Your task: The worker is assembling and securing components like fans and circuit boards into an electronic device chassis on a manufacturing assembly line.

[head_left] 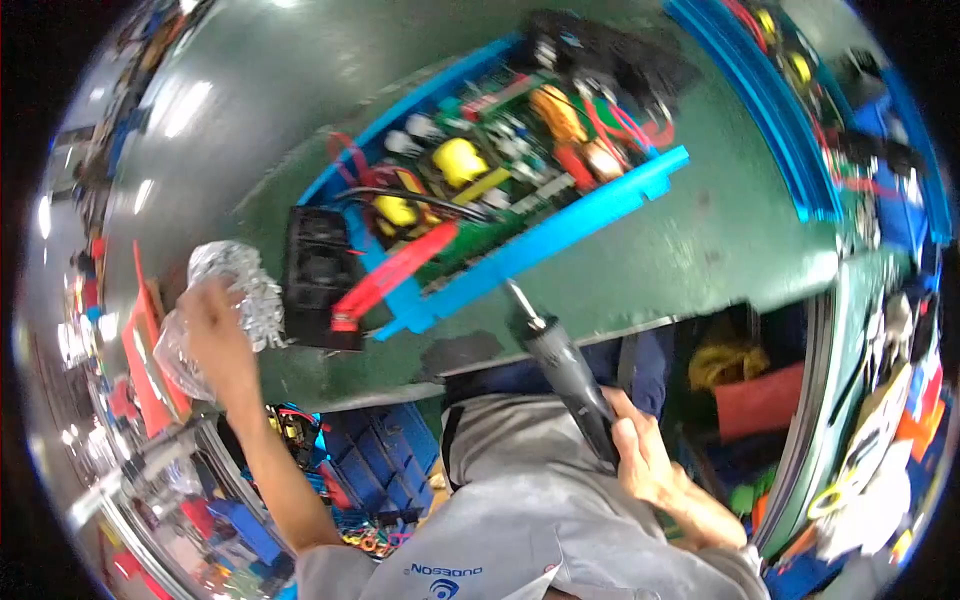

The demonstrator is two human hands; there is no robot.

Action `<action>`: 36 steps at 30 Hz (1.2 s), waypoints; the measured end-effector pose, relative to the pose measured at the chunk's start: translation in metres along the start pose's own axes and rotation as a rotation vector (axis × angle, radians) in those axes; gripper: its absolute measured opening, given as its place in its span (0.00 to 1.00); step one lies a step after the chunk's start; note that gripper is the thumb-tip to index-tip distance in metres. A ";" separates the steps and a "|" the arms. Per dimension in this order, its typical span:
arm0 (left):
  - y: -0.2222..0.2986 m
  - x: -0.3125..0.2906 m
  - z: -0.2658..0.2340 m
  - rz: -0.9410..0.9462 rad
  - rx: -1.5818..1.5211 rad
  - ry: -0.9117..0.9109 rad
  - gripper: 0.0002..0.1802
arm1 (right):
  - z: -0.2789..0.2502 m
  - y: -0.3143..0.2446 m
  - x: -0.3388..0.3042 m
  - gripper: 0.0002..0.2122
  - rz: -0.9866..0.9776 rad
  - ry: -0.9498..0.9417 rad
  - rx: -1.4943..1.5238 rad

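Observation:
My right hand point(645, 450) is wrapped round a black electric screwdriver point(568, 370), its metal bit pointing up and away toward a blue metal housing. My left hand point(215, 325) is at the far left, its fingers bunched together over crumpled silver foil point(262, 300) and clear plastic; what they pinch, if anything, is hidden. The blue housing point(590, 212) lies open at an angle on the bench and holds a green circuit board point(515, 210) with yellow coils, wires and other parts. A red strip point(395, 275) lies across its left end. Beside that end stands a black panel point(320, 270) with round shapes.
The green bench top point(740, 235) carries a dark, blurred bundle point(610, 50) behind the housing. More blue metal pieces point(765, 110) lie at the right. A red sheet-like piece point(145, 345) stands beside my left hand. Below the bench edge is a blue bin point(375, 460).

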State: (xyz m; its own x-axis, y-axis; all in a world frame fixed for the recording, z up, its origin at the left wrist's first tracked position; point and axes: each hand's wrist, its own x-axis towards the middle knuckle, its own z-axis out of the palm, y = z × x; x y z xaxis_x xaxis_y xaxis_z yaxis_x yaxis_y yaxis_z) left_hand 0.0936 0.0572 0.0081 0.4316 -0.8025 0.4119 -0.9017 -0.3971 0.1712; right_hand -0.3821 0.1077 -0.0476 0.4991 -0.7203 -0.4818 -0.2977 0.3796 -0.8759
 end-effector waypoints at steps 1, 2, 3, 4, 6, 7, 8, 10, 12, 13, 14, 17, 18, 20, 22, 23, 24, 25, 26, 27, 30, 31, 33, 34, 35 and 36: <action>0.013 -0.002 -0.017 -0.017 -0.152 -0.032 0.11 | -0.002 -0.002 -0.001 0.21 -0.011 0.021 -0.019; 0.027 -0.004 -0.040 -0.043 -0.282 -0.051 0.11 | -0.001 -0.001 -0.001 0.21 -0.039 0.023 -0.034; 0.053 -0.010 -0.067 -0.050 -0.309 0.036 0.10 | 0.006 0.005 -0.001 0.21 -0.115 0.052 0.065; 0.080 -0.022 -0.075 -0.066 -0.349 0.125 0.10 | 0.008 0.004 0.001 0.21 -0.104 0.052 0.071; 0.122 -0.042 -0.061 0.042 -0.441 0.085 0.09 | 0.004 0.004 0.004 0.21 -0.049 0.045 0.103; 0.144 -0.049 -0.059 0.156 -0.518 0.063 0.09 | 0.002 0.006 0.003 0.21 -0.050 0.034 0.110; 0.168 -0.052 -0.052 0.195 -0.488 -0.012 0.09 | 0.000 0.009 0.004 0.21 -0.056 0.025 0.101; 0.203 -0.047 -0.051 0.373 -0.385 -0.128 0.11 | 0.002 0.011 0.003 0.21 -0.094 0.000 0.097; 0.217 -0.030 -0.040 0.505 -0.311 -0.187 0.11 | 0.004 0.009 0.007 0.22 -0.124 0.046 0.097; 0.218 -0.022 -0.036 0.630 -0.238 -0.234 0.11 | 0.004 0.005 0.008 0.22 -0.130 0.039 0.102; 0.220 -0.017 -0.032 0.756 -0.166 -0.283 0.11 | 0.003 0.000 0.008 0.25 -0.076 0.019 0.096; 0.226 -0.011 -0.021 0.791 -0.056 -0.268 0.08 | 0.002 -0.006 0.011 0.28 -0.029 -0.002 0.092; 0.227 -0.008 -0.016 0.799 -0.029 -0.267 0.07 | 0.001 -0.007 0.013 0.28 -0.031 -0.001 0.089; 0.232 -0.003 -0.008 0.795 -0.074 -0.291 0.07 | -0.001 -0.009 0.014 0.28 -0.019 -0.009 0.093; 0.236 -0.002 -0.006 0.770 -0.107 -0.372 0.08 | -0.005 -0.016 0.016 0.29 0.047 -0.026 0.078; 0.238 -0.002 -0.004 0.759 -0.120 -0.414 0.08 | -0.008 -0.017 0.017 0.29 0.051 -0.028 0.063; 0.239 -0.003 -0.004 0.747 -0.133 -0.454 0.08 | -0.011 -0.018 0.016 0.29 0.055 -0.029 0.047; 0.236 -0.002 -0.004 0.753 -0.139 -0.482 0.07 | -0.010 -0.017 0.015 0.30 0.077 -0.030 0.031; 0.235 -0.003 -0.004 0.744 -0.139 -0.499 0.07 | -0.009 -0.013 0.015 0.31 0.068 -0.048 0.136; 0.236 -0.003 -0.003 0.733 -0.138 -0.515 0.07 | -0.009 -0.008 0.016 0.31 0.060 -0.072 0.239; 0.232 -0.005 -0.004 0.702 -0.183 -0.530 0.05 | -0.009 -0.004 0.016 0.34 0.139 -0.196 0.560; 0.231 -0.007 -0.003 0.688 -0.219 -0.536 0.06 | -0.008 -0.003 0.014 0.37 0.169 -0.201 0.566; 0.228 -0.005 -0.003 0.668 -0.253 -0.565 0.07 | -0.013 0.000 0.019 0.39 0.212 -0.265 0.648; 0.227 -0.003 -0.003 0.645 -0.279 -0.583 0.07 | -0.013 0.000 0.020 0.42 0.266 -0.314 0.742; 0.226 -0.002 -0.002 0.632 -0.278 -0.588 0.07 | -0.012 0.000 0.022 0.48 0.336 -0.322 0.747; 0.224 -0.001 -0.001 0.641 -0.288 -0.600 0.07 | -0.012 0.001 0.022 0.48 0.348 -0.329 0.744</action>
State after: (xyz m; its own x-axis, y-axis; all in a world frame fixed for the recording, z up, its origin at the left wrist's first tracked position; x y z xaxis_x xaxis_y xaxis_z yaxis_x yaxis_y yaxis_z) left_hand -0.1088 -0.0307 0.0472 -0.2836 -0.9588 -0.0148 -0.9100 0.2643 0.3196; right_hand -0.3813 0.0849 -0.0593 0.7221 -0.3331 -0.6063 0.0727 0.9081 -0.4124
